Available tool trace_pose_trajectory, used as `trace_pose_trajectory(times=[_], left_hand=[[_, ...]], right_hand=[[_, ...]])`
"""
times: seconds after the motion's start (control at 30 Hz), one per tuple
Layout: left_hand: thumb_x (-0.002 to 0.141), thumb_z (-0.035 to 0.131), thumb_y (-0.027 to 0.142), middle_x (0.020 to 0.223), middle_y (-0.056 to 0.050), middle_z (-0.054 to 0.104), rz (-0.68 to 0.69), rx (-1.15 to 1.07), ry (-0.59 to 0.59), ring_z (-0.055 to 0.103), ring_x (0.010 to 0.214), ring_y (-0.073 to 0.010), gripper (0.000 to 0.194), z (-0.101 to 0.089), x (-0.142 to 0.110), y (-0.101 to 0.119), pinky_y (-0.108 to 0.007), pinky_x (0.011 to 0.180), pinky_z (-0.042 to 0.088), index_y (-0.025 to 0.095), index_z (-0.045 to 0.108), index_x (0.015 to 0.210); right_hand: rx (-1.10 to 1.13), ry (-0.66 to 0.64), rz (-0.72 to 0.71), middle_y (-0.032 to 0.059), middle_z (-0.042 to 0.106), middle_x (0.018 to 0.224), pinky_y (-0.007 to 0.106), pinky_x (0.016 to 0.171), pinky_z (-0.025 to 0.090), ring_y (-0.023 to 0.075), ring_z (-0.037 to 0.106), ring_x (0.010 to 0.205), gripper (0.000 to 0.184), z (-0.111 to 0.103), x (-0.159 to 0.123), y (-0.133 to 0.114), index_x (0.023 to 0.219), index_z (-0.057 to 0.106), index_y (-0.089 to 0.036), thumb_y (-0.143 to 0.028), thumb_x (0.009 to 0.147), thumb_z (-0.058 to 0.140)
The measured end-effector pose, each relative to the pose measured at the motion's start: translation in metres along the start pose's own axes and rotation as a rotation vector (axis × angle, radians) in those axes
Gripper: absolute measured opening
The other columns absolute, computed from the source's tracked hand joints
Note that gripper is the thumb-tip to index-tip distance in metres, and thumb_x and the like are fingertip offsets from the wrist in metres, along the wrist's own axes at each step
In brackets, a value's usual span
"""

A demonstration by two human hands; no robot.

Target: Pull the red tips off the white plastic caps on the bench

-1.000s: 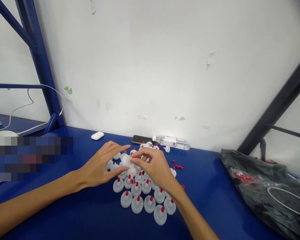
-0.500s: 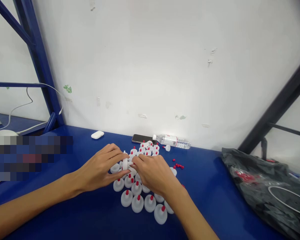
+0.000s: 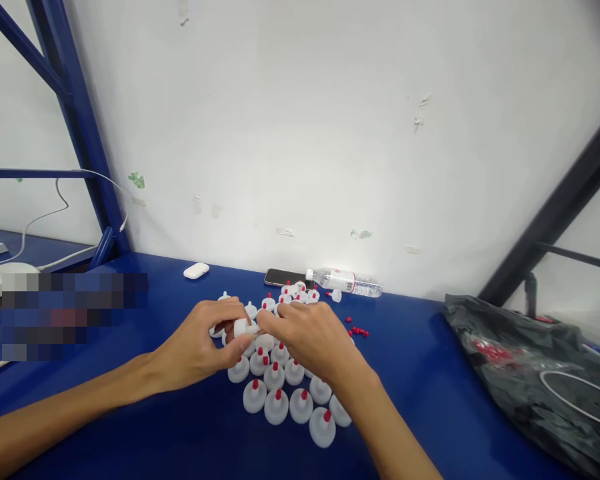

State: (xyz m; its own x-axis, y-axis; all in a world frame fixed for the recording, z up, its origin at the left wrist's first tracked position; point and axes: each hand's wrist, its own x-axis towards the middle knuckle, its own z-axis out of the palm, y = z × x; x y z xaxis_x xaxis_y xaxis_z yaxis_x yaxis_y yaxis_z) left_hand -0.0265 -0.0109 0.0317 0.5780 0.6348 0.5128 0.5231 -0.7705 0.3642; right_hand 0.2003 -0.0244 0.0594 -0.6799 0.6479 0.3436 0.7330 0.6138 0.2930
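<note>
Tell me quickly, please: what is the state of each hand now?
Left hand: closed on a white nozzle cap.
Right hand: fingers at that cap's nozzle; whether they grip it cannot be told.

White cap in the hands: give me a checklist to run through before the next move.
1. Cap held in left hand: ok, its nozzle points toward the right hand.
2. Red tip in the right hand: cannot tell, the hand hides it.
3. Loose red tips on the table: ok, several lie beyond the right wrist.
4. Front caps upright with red tips on: ok.
5. Every cap upright: not ok, one lies on its side by the bottle.
6. Bottle and phone clear of the hands: ok, both lie near the wall.
</note>
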Motion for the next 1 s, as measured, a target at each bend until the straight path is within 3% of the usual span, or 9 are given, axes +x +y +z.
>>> trace_pose_trajectory(times=[0.1, 0.2, 0.27, 0.4, 0.47, 0.57, 0.7, 0.87, 1.0], left_hand=[[0.095, 0.058, 0.045, 0.068, 0.006, 0.060, -0.074, -0.084, -0.027, 0.057, 0.057, -0.0107, 0.031, -0.003, 0.001, -0.012, -0.028, 0.056, 0.051, 0.018, 0.062, 0.079], [0.095, 0.058, 0.043, 0.078, 0.003, 0.064, -0.198, -0.091, 0.016, 0.060, 0.061, -0.0116, 0.027, -0.007, 0.006, -0.027, -0.028, 0.057, 0.053, 0.017, 0.064, 0.090], [0.095, 0.058, 0.043, 0.090, 0.000, 0.067, -0.280, -0.061, 0.048, 0.062, 0.067, -0.0127, 0.027, -0.009, 0.011, -0.033, -0.030, 0.060, 0.054, 0.018, 0.064, 0.100], [0.094, 0.059, 0.046, 0.093, 0.000, 0.065, -0.379, 0.018, 0.087, 0.060, 0.065, -0.0123, 0.035, -0.011, 0.016, -0.036, -0.029, 0.057, 0.053, 0.020, 0.059, 0.116], [0.094, 0.057, 0.047, 0.090, 0.001, 0.063, -0.387, 0.047, 0.096, 0.057, 0.060, -0.0108, 0.037, -0.011, 0.016, -0.035, -0.028, 0.054, 0.051, 0.020, 0.057, 0.119], [0.094, 0.056, 0.047, 0.093, 0.000, 0.064, -0.350, 0.068, 0.060, 0.056, 0.061, -0.0109, 0.034, -0.010, 0.016, -0.033, -0.029, 0.057, 0.052, 0.020, 0.058, 0.116], [0.093, 0.059, 0.045, 0.110, -0.005, 0.065, -0.274, 0.085, -0.022, 0.063, 0.083, -0.0169, 0.030, -0.010, 0.016, -0.029, -0.037, 0.074, 0.056, 0.020, 0.062, 0.110], [0.094, 0.058, 0.042, 0.109, -0.004, 0.068, -0.232, 0.105, -0.077, 0.064, 0.100, -0.0214, 0.024, -0.012, 0.016, -0.027, -0.045, 0.089, 0.053, 0.021, 0.066, 0.102], [0.094, 0.059, 0.043, 0.107, -0.004, 0.069, -0.247, 0.112, -0.119, 0.065, 0.099, -0.0214, 0.024, -0.011, 0.014, -0.029, -0.046, 0.089, 0.054, 0.021, 0.066, 0.102]], right_hand=[[-0.011, 0.023, 0.185, -0.0034, 0.075, 0.088, 0.024, 0.051, 0.028, 0.0121, 0.064, 0.065, 0.040, 0.001, -0.017, 0.035, 0.116, 0.058, -0.033, -0.002, 0.095, 0.043], [-0.075, 0.057, 0.526, 0.0055, 0.073, 0.073, 0.027, 0.048, 0.027, 0.0186, 0.064, 0.058, 0.030, 0.005, -0.042, 0.079, 0.111, 0.060, -0.020, -0.023, 0.106, 0.031], [-0.074, 0.035, 0.624, 0.0066, 0.072, 0.076, 0.027, 0.049, 0.031, 0.0192, 0.065, 0.061, 0.035, 0.010, -0.053, 0.097, 0.105, 0.060, -0.018, -0.029, 0.107, 0.028], [0.006, -0.062, 0.599, 0.0045, 0.071, 0.094, 0.030, 0.065, 0.052, 0.0163, 0.067, 0.076, 0.026, 0.024, -0.051, 0.095, 0.105, 0.062, -0.017, -0.033, 0.104, 0.042], [0.059, -0.111, 0.563, 0.0035, 0.070, 0.098, 0.035, 0.073, 0.056, 0.0160, 0.067, 0.080, 0.024, 0.031, -0.045, 0.087, 0.107, 0.064, -0.017, -0.036, 0.101, 0.051], [0.125, -0.172, 0.541, 0.0041, 0.070, 0.101, 0.038, 0.078, 0.057, 0.0174, 0.068, 0.085, 0.024, 0.037, -0.040, 0.080, 0.109, 0.065, -0.017, -0.037, 0.099, 0.056], [0.202, -0.225, 0.536, 0.0037, 0.070, 0.099, 0.039, 0.080, 0.057, 0.0180, 0.068, 0.087, 0.023, 0.039, -0.042, 0.083, 0.104, 0.066, -0.016, -0.037, 0.098, 0.058], [0.290, -0.179, 0.554, 0.0039, 0.071, 0.098, 0.040, 0.081, 0.055, 0.0181, 0.067, 0.086, 0.027, 0.031, -0.042, 0.083, 0.104, 0.067, -0.017, -0.040, 0.099, 0.054], [0.408, -0.154, 0.501, 0.0004, 0.073, 0.087, 0.033, 0.070, 0.051, 0.0158, 0.067, 0.077, 0.032, 0.025, -0.039, 0.076, 0.100, 0.070, -0.021, -0.047, 0.099, 0.050]])
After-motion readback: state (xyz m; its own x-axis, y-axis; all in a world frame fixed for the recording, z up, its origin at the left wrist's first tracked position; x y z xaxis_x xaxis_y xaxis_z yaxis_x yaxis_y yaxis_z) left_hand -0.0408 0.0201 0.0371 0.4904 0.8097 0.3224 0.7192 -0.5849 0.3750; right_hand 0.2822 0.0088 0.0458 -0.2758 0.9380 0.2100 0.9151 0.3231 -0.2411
